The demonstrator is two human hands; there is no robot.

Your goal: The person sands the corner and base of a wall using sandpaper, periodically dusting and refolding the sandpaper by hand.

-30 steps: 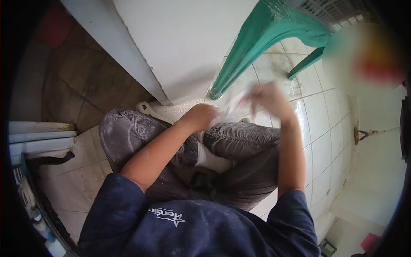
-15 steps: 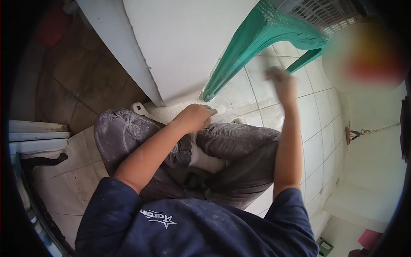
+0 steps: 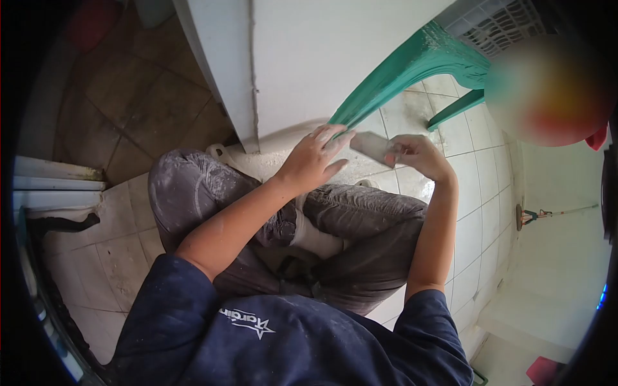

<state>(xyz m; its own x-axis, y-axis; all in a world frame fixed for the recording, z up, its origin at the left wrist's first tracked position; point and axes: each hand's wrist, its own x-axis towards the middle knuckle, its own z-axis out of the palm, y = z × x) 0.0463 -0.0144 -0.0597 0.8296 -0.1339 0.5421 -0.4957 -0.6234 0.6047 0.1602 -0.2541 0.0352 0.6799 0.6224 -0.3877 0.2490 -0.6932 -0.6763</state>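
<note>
My right hand (image 3: 418, 156) pinches one end of a flat, grey, roughly rectangular piece (image 3: 369, 145), smeared by motion, so its kind is unclear. A small orange-red spot shows by the fingers. My left hand (image 3: 317, 159) has its fingers spread and whitish with dust, close to the piece's far end. I cannot tell whether they touch. Both hands are above my crossed, dust-covered legs (image 3: 360, 206). Just beyond my left hand stands a leg of the green plastic chair or stool (image 3: 412, 67), its foot hidden.
A white wall or panel edge (image 3: 254, 83) rises ahead. Whitish powder lies on the tiled floor (image 3: 476, 186) around it. A grey plastic basket (image 3: 499, 29) sits by the green furniture. Darker tiles (image 3: 161, 96) lie left, beside a pale frame (image 3: 58, 193). A mop or broom (image 3: 534, 214) leans at right.
My right hand has come down and left, bringing the flat grey piece towards my left hand. My left hand has lifted from near the floor and spread its fingers.
</note>
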